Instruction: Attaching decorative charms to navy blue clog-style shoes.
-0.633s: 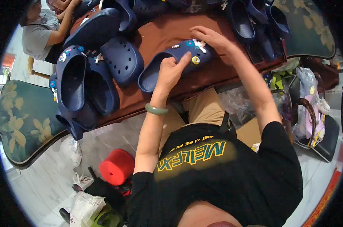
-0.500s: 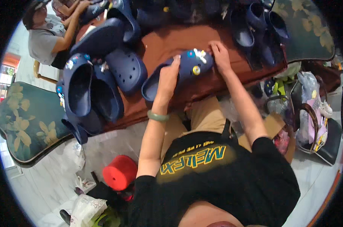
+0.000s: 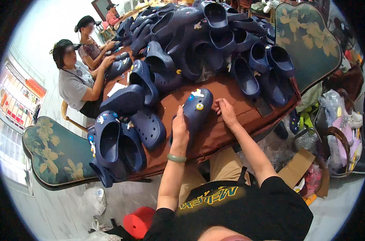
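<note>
A dark brown wooden table (image 3: 230, 132) carries everything. One navy clog (image 3: 195, 110) with coloured charms lies on bare wood near its front edge. Left of that clog sits a cluster of navy clogs (image 3: 122, 136); behind it rises a heaped pile (image 3: 206, 44), apparently more clogs.

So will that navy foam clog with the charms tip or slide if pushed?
The navy foam clog looks light and slightly flexible. Lying flat on the brown wooden table, it would likely slide, not tip. Its charms may snag.

Black short-sleeved T-shirt (image 3: 246, 209) with yellow lettering, tan trousers (image 3: 220, 166), green bangle (image 3: 176, 158) on the left wrist.
</note>
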The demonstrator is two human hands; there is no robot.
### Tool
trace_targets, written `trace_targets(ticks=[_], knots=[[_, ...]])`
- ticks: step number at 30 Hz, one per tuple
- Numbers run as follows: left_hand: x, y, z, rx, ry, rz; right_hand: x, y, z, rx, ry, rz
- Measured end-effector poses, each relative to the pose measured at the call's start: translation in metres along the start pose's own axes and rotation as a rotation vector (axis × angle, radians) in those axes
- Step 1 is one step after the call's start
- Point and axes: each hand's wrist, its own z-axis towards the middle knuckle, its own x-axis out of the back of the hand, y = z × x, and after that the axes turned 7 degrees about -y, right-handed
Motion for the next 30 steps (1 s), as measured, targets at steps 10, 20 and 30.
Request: trace_targets(ticks=[10,20,30], knots=[[-0.032,-0.004,-0.041,-0.099,-0.233,0.729,-0.003,-0.004,-0.005,0.142,-0.18,-0.186],[0.034,-0.053,-0.059,-0.281,0.165,1.294,-0.008,-0.024,-0.012,0.106,-0.224,-0.495],[0.024,-0.05,-0.072,-0.489,-0.18,1.17,-0.027,-0.015,-0.107,0.091,0.012,-0.68]])
